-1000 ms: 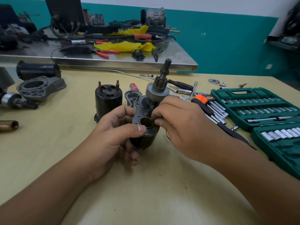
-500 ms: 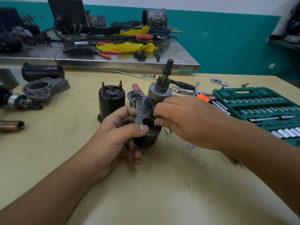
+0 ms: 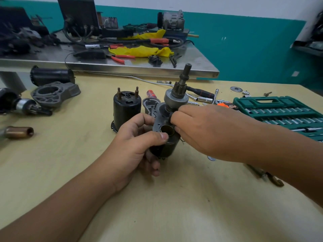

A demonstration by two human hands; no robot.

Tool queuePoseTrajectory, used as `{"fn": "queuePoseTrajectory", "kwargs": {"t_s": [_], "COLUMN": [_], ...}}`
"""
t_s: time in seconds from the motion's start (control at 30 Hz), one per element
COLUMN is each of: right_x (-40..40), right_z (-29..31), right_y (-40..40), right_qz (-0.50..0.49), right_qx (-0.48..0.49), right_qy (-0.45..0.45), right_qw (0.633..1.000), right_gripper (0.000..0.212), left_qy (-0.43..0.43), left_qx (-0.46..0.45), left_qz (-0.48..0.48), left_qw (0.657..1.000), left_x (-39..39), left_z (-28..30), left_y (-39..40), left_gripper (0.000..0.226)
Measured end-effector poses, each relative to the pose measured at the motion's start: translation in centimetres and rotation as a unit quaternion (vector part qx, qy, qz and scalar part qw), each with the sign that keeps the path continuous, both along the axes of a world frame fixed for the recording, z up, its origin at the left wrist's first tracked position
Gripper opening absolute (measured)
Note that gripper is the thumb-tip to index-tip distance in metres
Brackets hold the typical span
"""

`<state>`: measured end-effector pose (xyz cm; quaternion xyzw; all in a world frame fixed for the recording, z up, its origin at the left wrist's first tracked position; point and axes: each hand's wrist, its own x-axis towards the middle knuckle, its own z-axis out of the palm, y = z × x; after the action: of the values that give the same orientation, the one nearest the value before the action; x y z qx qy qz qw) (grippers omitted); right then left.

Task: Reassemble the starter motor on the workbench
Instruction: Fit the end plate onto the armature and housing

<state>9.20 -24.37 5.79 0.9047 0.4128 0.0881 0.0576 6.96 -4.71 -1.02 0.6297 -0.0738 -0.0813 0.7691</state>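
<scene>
My left hand [image 3: 139, 142] grips the dark starter motor body [image 3: 166, 145] upright above the workbench, thumb beside a brass bush [image 3: 167, 129] on its top plate. From that plate rises the drive shaft with its grey clutch and pinion [image 3: 176, 98]. My right hand [image 3: 202, 130] pinches a small dark part against the plate just under the clutch; the fingertips hide it. A black solenoid [image 3: 126, 109] with two studs stands behind my left hand. The grey nose housing [image 3: 54, 93] lies at the far left.
An open green socket set [image 3: 279, 112] fills the right side, with loose sockets, a ratchet [image 3: 201, 92] and a washer [image 3: 236, 89] behind it. A second armature [image 3: 24, 105], a black cylinder [image 3: 50, 75] and a copper tube [image 3: 19, 132] lie left. A cluttered steel table [image 3: 122, 67] stands behind.
My right hand has slid slightly left and up along the plate toward the clutch. My left hand keeps the same grip on the motor body.
</scene>
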Motion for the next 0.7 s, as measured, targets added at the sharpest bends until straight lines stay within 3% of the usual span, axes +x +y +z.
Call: {"fn": "queuePoseTrajectory", "kwargs": {"t_s": [0.1,0.27,0.43,0.6,0.7], "right_x": [0.1,0.4,0.7,0.6,-0.1], "right_z": [-0.2,-0.4,-0.2,-0.3,-0.4], "right_y": [0.1,0.0,0.0,-0.5,-0.8], "right_qz": [-0.013,-0.008,0.014,0.005,-0.002], "right_qx": [-0.011,-0.03,-0.024,-0.01,0.031], "right_qy": [-0.009,-0.001,-0.021,-0.056,-0.061], "right_qw": [1.0,1.0,0.999,0.998,0.998], "right_gripper": [0.018,0.034,0.038,0.015,0.026], "left_qy": [0.003,0.051,0.049,0.039,0.032], "left_qx": [0.008,0.008,-0.015,-0.027,-0.028], "left_qz": [0.005,-0.021,-0.033,-0.016,0.008], "left_qw": [1.0,0.998,0.998,0.999,0.999], "left_x": [-0.1,-0.2,-0.7,-1.0,-1.3], "left_z": [0.1,0.5,0.7,0.5,0.4], "left_y": [0.0,0.1,0.1,-0.4,-0.8], "left_gripper": [0.02,0.028,0.015,0.03,0.024]}}
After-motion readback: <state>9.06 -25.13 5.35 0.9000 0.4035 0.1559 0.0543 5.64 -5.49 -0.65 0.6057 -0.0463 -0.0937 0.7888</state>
